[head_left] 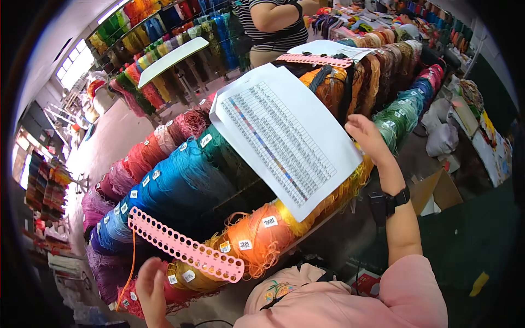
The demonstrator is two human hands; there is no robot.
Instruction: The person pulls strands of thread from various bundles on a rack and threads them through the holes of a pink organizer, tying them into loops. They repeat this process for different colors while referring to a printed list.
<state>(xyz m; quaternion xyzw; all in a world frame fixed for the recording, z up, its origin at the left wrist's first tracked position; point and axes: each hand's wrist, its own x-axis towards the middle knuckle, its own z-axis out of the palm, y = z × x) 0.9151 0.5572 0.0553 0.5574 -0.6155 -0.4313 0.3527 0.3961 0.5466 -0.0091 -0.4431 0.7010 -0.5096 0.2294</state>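
My left hand [151, 290] is at the lower left beside the thread rack, thumb and fingers apart, holding nothing I can see. Just above it, a long pink thread holder card [186, 244] with rows of round holes lies across the yarn skeins. One orange thread [133, 262] hangs from the card's left end. My right hand [367, 139] is by the right edge of a large white chart sheet [284, 142], its fingers stretched out. Whether it touches the sheet is hard to tell. The sheet, printed with a table and a coloured column, rests on the skeins.
Blue skeins [164, 180] and orange skeins [262, 235] with white tags line the racks. A second pink holder card [314, 60] lies farther back. A person in a striped shirt [278, 27] stands beyond, near a pale board [173, 61]. An open cardboard box [437, 191] sits at right.
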